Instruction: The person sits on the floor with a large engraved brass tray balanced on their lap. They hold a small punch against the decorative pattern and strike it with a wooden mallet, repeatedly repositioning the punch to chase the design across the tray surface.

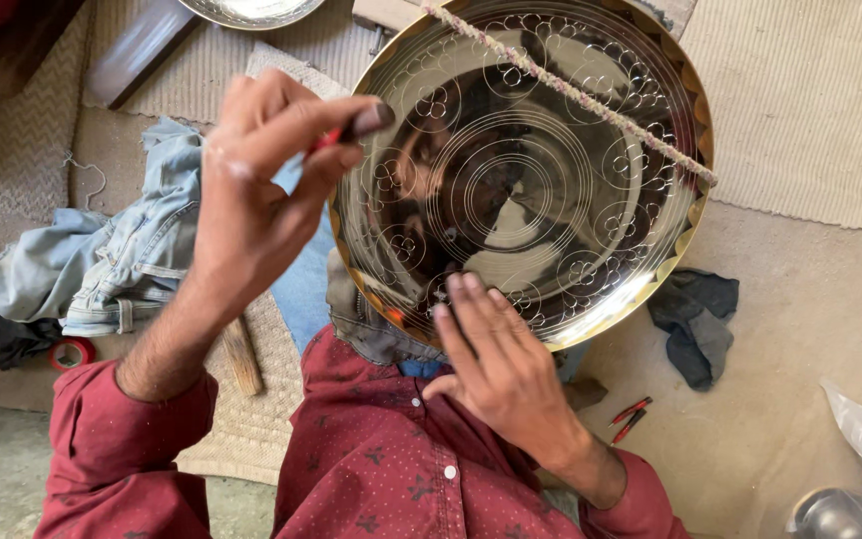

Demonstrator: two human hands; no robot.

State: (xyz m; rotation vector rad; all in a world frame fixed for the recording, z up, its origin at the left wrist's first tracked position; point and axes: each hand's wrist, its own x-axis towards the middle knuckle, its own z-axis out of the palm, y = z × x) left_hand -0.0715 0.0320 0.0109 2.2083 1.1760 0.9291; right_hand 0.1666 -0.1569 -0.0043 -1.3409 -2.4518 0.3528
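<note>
at centre frame, the engraved metal plate (526, 165) stands tilted on the lap. left hand (266, 190) pinches a red-handled tool (356, 128) shut, tip at the rim's 9 o'clock; right hand (501, 364) lies open, flat at 6 o'clock.

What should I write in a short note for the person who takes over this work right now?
Left hand: grip shut on a small red-handled tool, its tip at the left rim of the plate.
Right hand: open, fingers flat on the lower edge of the large shiny engraved metal plate, steadying it.
A cord crosses the plate's upper part.
Done: circles and flower patterns cover much of the plate.
Left: cannot tell how much engraving remains.
</note>
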